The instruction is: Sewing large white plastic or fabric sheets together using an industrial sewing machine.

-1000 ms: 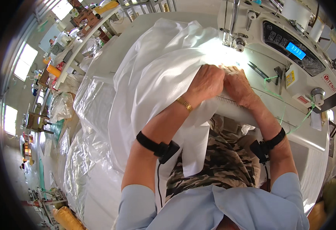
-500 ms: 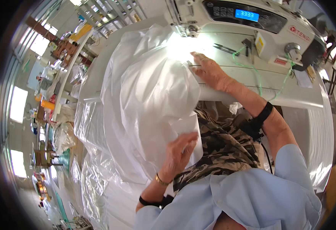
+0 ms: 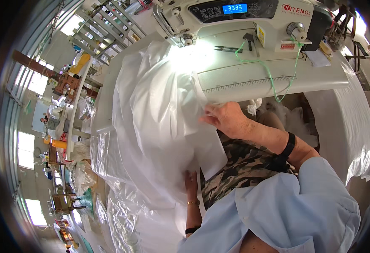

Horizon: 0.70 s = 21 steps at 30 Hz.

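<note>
A large sheet of white, slightly glossy fabric (image 3: pixel 159 122) lies in loose folds from the lit needle area of a white sewing machine (image 3: pixel 231 21) down over my lap. With my right hand (image 3: pixel 227 119) I pinch the fabric's right edge, just off the table's front edge; a narrow strip runs up from my fingers toward the needle. My left hand (image 3: pixel 191 182) is lower down, at the bottom of the fabric near my thigh. The cloth covers its fingers, so their grip is hidden. Glare blurs the spot under the needle.
Dark tweezers (image 3: pixel 228 49) and a small black-headed tool (image 3: pixel 248 41) lie on the white table (image 3: pixel 252 76). Green thread (image 3: pixel 273 84) hangs from the machine over the table's front edge. Clear plastic sheeting (image 3: pixel 104 156) covers the left side. A metal rack (image 3: pixel 104 29) stands behind.
My right hand has come back from beside the needle toward me and now pinches the fabric edge. My left hand has slid down, its fingers now under the cloth. The view has shifted.
</note>
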Tool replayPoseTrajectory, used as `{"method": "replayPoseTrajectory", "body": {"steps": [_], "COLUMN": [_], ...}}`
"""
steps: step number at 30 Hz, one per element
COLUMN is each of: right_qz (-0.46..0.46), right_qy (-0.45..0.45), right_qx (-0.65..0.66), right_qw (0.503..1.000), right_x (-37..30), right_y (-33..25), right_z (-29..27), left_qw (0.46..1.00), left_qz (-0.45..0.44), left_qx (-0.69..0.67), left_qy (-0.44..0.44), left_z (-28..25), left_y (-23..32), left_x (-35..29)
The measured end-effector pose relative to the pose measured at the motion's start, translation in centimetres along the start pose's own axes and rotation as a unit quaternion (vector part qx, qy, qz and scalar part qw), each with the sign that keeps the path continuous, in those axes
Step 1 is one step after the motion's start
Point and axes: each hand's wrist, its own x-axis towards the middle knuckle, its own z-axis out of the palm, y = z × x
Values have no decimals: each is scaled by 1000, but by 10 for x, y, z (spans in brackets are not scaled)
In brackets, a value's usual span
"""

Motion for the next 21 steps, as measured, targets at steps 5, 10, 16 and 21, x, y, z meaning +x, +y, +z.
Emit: {"method": "replayPoseTrajectory", "body": {"steps": [5,10,16,21], "right_qz": [203,298,409,302], "right_qy": [-4,18,-33,-108], "right_qx": [93,197,493,616], "right_qw": [975,934,767,719], "right_x": [-33,-38,-31,-22], "right_y": [3,13,4,-11], "right_z": [21,48,58,33], "left_qw": [929,921,903,893], "left_qz": [91,147,223,270], "left_qx": [288,300,316,319], "left_qy": [-213,-200,-189,-168], "left_z": [5,26,41,-28], "left_y": [-2,55,83,114], "left_x": [29,51,49,85]}}
